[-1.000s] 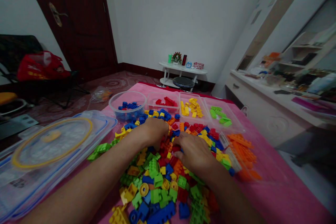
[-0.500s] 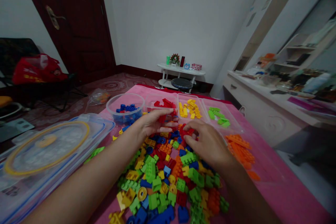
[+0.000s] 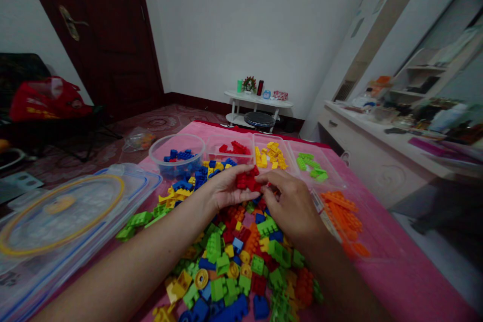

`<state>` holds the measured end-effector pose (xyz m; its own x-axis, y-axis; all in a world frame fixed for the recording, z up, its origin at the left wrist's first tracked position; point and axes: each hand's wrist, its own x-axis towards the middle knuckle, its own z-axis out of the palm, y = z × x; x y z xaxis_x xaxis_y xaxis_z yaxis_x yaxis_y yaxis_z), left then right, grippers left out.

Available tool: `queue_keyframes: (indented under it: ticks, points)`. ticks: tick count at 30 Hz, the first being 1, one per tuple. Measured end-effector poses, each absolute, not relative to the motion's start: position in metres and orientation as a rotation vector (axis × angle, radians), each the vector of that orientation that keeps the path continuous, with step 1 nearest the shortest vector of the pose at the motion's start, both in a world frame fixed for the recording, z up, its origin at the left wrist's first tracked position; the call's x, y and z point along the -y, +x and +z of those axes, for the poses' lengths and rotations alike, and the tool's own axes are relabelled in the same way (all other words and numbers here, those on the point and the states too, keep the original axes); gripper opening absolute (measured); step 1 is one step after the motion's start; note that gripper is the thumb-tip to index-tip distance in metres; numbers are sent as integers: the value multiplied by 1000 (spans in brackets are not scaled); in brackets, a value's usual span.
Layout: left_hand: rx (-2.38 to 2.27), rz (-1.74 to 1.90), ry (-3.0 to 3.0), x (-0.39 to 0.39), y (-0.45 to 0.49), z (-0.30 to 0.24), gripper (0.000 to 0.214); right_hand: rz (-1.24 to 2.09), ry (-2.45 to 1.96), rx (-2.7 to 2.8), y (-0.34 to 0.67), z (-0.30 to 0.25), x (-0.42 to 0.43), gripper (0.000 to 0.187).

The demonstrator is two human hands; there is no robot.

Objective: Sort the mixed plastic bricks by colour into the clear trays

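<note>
Red toy building bricks (image 3: 247,179) rest in my left hand (image 3: 230,186), its palm turned up and fingers curled round them. My right hand (image 3: 290,196) meets it from the right, fingertips pinched together by the bricks; a bit of red shows at its fingers. Both hands hover over a loose pile of mixed toy bricks (image 3: 222,261) in green, yellow, blue, red and orange. Just beyond the hands stands a clear box with red bricks (image 3: 236,148). Left of it is a round clear tub (image 3: 177,158) holding blue bricks.
Clear trays hold yellow bricks (image 3: 270,155), green bricks (image 3: 312,166) and orange bricks (image 3: 341,214). Stacked clear lids (image 3: 64,211) lie at the left on the pink cloth (image 3: 400,266). A white dresser (image 3: 377,156) stands right; a small white table (image 3: 260,99) stands by the wall.
My two hands have come together over the pile. Red bricks now show in my left hand, and my right fingers have moved to meet them.
</note>
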<state>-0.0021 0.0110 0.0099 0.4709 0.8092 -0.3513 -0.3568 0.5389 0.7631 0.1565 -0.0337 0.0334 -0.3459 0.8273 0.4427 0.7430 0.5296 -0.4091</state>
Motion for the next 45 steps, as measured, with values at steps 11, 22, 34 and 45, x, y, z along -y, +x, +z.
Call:
queue_keyframes:
  ticks: [11, 22, 34, 45]
  points:
    - [-1243, 1060, 1878, -7, -3, 8, 21, 995, -1189, 1607, 162, 15, 15, 29]
    - [-1267, 1021, 2320, -1, -9, 23, 20, 1814, -783, 928, 158, 2, 14, 13]
    - [-939, 1059, 1204, -3, -18, 39, 21, 1810, -772, 726, 157, -7, 6, 15]
    - [-617, 1117, 416, -22, -30, 32, 6, 1672, -954, 1087, 159, 2, 14, 25]
